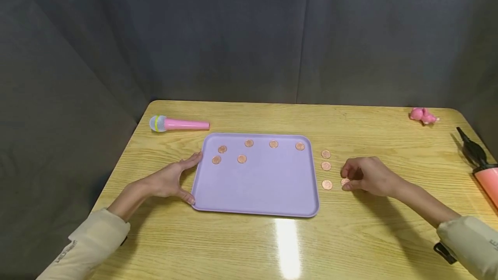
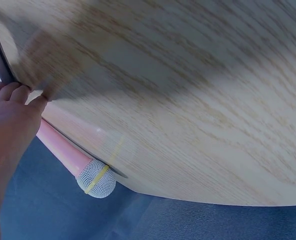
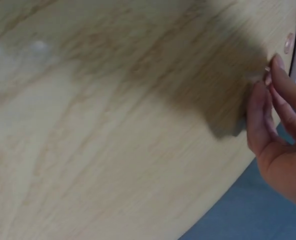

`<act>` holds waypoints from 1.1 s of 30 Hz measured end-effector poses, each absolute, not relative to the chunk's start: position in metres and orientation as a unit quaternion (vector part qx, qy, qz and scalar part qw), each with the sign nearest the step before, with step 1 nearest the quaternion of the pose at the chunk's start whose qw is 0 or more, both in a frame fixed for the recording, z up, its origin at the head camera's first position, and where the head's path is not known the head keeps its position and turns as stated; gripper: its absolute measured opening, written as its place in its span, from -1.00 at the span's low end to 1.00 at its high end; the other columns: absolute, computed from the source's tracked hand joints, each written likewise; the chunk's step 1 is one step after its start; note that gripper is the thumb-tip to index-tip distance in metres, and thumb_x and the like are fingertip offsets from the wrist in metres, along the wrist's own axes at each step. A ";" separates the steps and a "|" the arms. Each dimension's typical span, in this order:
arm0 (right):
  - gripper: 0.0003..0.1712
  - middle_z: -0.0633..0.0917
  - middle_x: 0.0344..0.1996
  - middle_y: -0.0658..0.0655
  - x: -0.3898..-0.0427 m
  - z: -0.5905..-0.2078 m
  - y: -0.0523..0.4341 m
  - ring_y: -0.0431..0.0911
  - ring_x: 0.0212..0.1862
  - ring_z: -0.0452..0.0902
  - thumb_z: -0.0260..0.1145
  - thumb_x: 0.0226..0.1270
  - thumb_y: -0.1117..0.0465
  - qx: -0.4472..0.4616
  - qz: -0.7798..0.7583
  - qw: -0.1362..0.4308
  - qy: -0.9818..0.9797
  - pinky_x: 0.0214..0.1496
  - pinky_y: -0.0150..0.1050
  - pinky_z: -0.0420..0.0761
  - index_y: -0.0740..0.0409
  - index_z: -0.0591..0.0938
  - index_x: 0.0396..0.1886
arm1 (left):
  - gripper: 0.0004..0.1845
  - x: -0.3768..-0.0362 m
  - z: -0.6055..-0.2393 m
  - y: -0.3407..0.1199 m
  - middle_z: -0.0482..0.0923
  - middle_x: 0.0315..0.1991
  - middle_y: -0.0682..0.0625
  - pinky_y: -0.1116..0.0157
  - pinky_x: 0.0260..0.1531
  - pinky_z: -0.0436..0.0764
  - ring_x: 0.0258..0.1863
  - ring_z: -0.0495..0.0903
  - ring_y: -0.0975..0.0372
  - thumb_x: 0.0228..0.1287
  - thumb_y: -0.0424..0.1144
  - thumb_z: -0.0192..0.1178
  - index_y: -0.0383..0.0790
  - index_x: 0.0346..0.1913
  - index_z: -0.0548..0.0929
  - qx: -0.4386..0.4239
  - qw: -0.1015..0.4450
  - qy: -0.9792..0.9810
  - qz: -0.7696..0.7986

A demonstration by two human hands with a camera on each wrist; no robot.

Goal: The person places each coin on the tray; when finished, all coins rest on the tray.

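A coin (image 1: 345, 181) is just to the right of the tray, a little farther out than the three coins (image 1: 326, 166) lined up along the tray's right side. The right hand (image 1: 369, 177) has it pinched between thumb and fingertips; the right wrist view shows it almost edge-on there, though whether it is clear of the table (image 1: 369, 237) I cannot tell.

The tray (image 1: 256, 189) lies flat, with six coins (image 1: 241, 159) spread over its far half: two near its left side, one a bit further in, and three strung along its far rim. At the tray's left rim rests the left hand (image 1: 167, 180), thumb and fingers spread wide apart, the thumb by the near corner; it seems to be steadying the tray more than gripping it.

The step in hand looks like picking up one coin. The next move probably calls for a firm pinch on the thin edge and a straight lift, without knocking the coins beside the tray, while the left hand stays put.

Farther out, a toy microphone (image 1: 186, 125) lies beyond the tray's far left corner. Well to the tray's right are a pink toy (image 1: 423, 116) and, nearer, a pump (image 1: 488, 176).
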State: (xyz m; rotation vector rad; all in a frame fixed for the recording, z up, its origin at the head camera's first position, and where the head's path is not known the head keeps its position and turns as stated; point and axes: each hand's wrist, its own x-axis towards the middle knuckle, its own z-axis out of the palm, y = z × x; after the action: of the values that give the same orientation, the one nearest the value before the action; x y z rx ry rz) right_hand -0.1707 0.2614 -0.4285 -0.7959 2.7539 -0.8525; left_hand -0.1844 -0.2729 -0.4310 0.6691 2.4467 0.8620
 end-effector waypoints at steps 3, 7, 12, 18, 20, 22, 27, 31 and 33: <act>-0.75 0.62 -0.59 -0.16 -0.171 -0.431 0.262 -0.33 -0.61 0.44 0.58 -0.02 0.23 -0.251 -0.287 0.060 0.922 -0.59 -0.38 0.51 0.06 0.63 -0.41 | 0.39 -0.184 -0.431 -0.273 -0.21 0.55 -0.13 -0.07 0.43 -0.05 0.50 -0.16 -0.07 -0.34 0.00 0.62 -0.27 0.54 -0.07 0.241 0.228 0.891 0.311; -0.77 0.62 -0.59 -0.15 -0.172 -0.433 0.261 -0.33 -0.63 0.43 0.57 -0.01 0.24 -0.247 -0.278 0.052 0.927 -0.62 -0.38 0.51 0.07 0.64 -0.42 | 0.38 -0.184 -0.431 -0.273 -0.19 0.55 -0.17 -0.09 0.42 -0.05 0.50 -0.16 -0.10 -0.32 -0.01 0.62 -0.29 0.54 -0.06 0.242 0.224 0.891 0.312; -0.76 0.59 -0.61 -0.18 -0.173 -0.434 0.261 -0.36 -0.65 0.39 0.57 0.00 0.21 -0.248 -0.261 0.046 0.932 -0.60 -0.39 0.47 0.07 0.62 -0.44 | 0.37 -0.184 -0.433 -0.274 -0.18 0.55 -0.17 -0.11 0.42 -0.07 0.50 -0.17 -0.10 -0.30 -0.01 0.61 -0.29 0.54 -0.05 0.242 0.224 0.891 0.312; -0.81 0.61 -0.64 -0.12 -0.181 -0.430 0.249 -0.31 -0.66 0.38 0.51 0.11 0.23 -0.220 -0.296 0.052 0.928 -0.65 -0.38 0.44 0.07 0.61 -0.50 | 0.37 -0.183 -0.433 -0.275 -0.18 0.55 -0.17 -0.10 0.42 -0.07 0.50 -0.17 -0.09 -0.30 -0.01 0.61 -0.30 0.54 -0.06 0.246 0.222 0.889 0.316; -0.83 0.65 -0.63 -0.04 -0.187 -0.427 0.238 -0.24 -0.66 0.44 0.49 0.14 0.24 -0.195 -0.327 0.052 0.923 -0.67 -0.34 0.49 0.12 0.62 -0.49 | 0.37 -0.183 -0.433 -0.276 -0.18 0.55 -0.18 -0.09 0.42 -0.07 0.50 -0.17 -0.08 -0.30 -0.01 0.61 -0.31 0.54 -0.06 0.247 0.221 0.889 0.317; -0.83 0.67 -0.63 0.06 -0.195 -0.423 0.224 -0.14 -0.65 0.52 0.47 0.18 0.24 -0.168 -0.359 0.059 0.916 -0.68 -0.28 0.55 0.16 0.62 -0.46 | 0.37 -0.182 -0.433 -0.276 -0.18 0.55 -0.19 -0.09 0.42 -0.06 0.50 -0.16 -0.08 -0.30 -0.01 0.61 -0.32 0.53 -0.06 0.248 0.220 0.889 0.317; -0.80 0.69 -0.58 0.14 -0.220 -0.414 0.180 -0.03 -0.63 0.57 0.47 0.19 0.20 -0.132 -0.401 0.067 0.904 -0.65 -0.26 0.57 0.23 0.64 -0.43 | 0.36 -0.181 -0.433 -0.276 -0.19 0.54 -0.20 -0.08 0.42 -0.05 0.50 -0.15 -0.09 -0.28 -0.01 0.61 -0.33 0.53 -0.06 0.247 0.222 0.888 0.318; -0.80 0.70 -0.57 0.14 -0.234 -0.412 0.146 -0.07 -0.64 0.54 0.48 0.16 0.20 -0.127 -0.410 0.056 0.902 -0.65 -0.29 0.56 0.25 0.67 -0.43 | 0.37 -0.183 -0.432 -0.275 -0.18 0.54 -0.20 -0.08 0.42 -0.06 0.50 -0.15 -0.09 -0.30 0.01 0.61 -0.33 0.53 -0.06 0.251 0.221 0.889 0.313; -0.83 0.71 -0.57 0.17 -0.238 -0.413 0.131 -0.04 -0.66 0.56 0.48 0.16 0.23 -0.129 -0.418 0.063 0.897 -0.68 -0.26 0.58 0.26 0.68 -0.43 | 0.37 -0.184 -0.432 -0.274 -0.17 0.54 -0.19 -0.08 0.43 -0.05 0.50 -0.14 -0.09 -0.31 0.02 0.61 -0.33 0.53 -0.05 0.255 0.220 0.889 0.309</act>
State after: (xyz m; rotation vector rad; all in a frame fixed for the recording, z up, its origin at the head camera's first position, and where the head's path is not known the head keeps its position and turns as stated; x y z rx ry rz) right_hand -0.2376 0.1311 -0.4134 -0.3909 2.7093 -1.2638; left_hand -0.1841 -0.2738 -0.4316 0.7040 2.4599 0.8559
